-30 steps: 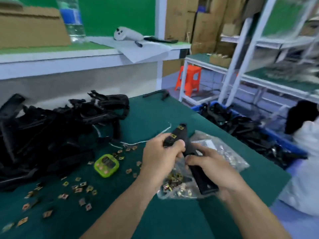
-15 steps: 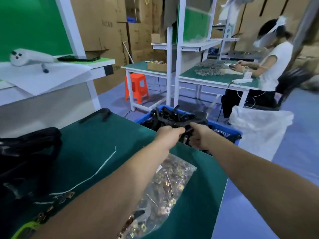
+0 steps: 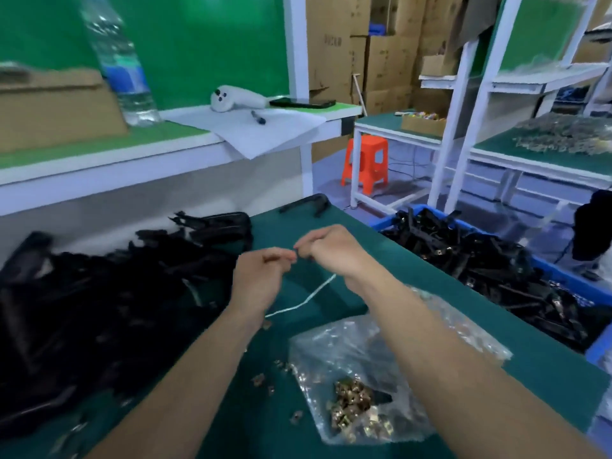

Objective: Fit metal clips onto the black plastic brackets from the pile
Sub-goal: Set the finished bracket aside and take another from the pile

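L hand (image 3: 261,274), R hand (image 3: 332,251) back from bin (image 3: 576,283), bracketless; curled, grip unclear, maybe empty.

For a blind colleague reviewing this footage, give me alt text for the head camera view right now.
The left hand and right hand hover close together, fingers curled, above a green table; whether they pinch anything is unclear. A pile of black brackets lies left, a bag of metal clips nearest, and a blue bin of brackets right.

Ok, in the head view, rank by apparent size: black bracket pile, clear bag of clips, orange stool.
Largest to smallest:
black bracket pile
clear bag of clips
orange stool, which stands much farther from the camera, so only its apparent size is smallest.
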`<act>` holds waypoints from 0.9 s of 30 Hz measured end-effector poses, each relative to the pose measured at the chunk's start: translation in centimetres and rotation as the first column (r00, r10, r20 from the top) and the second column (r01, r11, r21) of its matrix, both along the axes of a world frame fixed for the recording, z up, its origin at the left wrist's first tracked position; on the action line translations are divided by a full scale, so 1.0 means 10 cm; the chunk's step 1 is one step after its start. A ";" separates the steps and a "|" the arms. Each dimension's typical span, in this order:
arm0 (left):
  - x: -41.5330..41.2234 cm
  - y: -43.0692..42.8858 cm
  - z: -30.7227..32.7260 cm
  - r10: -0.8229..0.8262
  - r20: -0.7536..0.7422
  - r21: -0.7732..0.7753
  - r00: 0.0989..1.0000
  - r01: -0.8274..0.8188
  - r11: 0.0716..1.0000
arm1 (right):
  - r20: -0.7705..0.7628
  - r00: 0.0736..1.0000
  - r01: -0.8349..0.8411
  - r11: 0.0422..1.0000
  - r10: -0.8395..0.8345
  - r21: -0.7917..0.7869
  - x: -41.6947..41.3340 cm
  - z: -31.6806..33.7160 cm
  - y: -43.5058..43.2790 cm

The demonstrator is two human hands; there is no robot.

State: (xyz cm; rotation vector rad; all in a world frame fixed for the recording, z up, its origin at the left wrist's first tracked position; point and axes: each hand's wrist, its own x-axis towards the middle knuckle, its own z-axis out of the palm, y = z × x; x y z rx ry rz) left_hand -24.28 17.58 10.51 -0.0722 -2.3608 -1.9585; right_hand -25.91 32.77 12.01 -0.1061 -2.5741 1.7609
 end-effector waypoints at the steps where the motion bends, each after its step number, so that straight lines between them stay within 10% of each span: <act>1: 0.03 -0.25 0.03 0.042 -0.003 -0.005 0.999 -0.042 0.999 | 0.015 0.999 -0.052 0.998 0.052 0.019 -0.04 0.00 -0.21; 12: 1.01 -2.64 -0.29 0.426 0.026 -0.225 0.904 -0.410 0.884 | 0.221 0.936 -0.343 0.857 0.275 0.385 -0.40 -0.27 -1.76; 18: 1.35 -2.57 -0.72 0.306 0.151 -0.456 0.940 -0.208 0.865 | 0.320 0.940 -0.305 0.721 0.121 0.622 -0.55 -0.55 -2.16; 23: 1.41 -2.34 -0.94 0.192 0.118 -0.630 0.974 -0.076 0.773 | 0.377 0.871 -0.492 0.569 0.316 0.659 -0.54 -0.58 -2.29; 27: 1.45 -2.25 -1.05 0.203 0.069 -0.592 0.977 -0.124 0.796 | 0.174 0.957 -0.275 0.531 0.232 0.802 -0.41 -0.52 -2.14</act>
